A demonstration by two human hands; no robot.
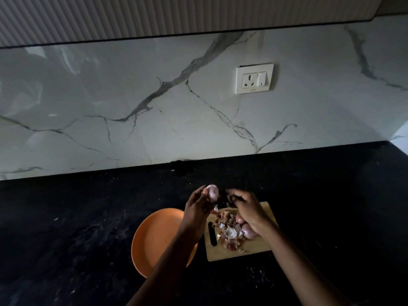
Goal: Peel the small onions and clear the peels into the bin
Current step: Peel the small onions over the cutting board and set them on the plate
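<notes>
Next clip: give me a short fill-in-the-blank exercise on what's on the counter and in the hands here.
1. The left hand holds a small ____.
2. The peels lie piled on the wooden ____.
3. The plate beside the board is ____ in colour.
4. The wall socket is set in the ____-patterned backsplash.

Missing words: onion; cutting board; orange; marble

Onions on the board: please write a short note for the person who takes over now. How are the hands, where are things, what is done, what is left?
Left hand holds one pale onion up above the counter, fingers curled round it.
Right hand grips something dark beside it; too dim to tell what.
Board carries a heap of peels and at least one onion by the right wrist.
Orange plate, left of the board, looks bare.
Done: some peeling, judging by the heap.
Left: finish the onions, then clear the peels. No bin is in view.
</notes>
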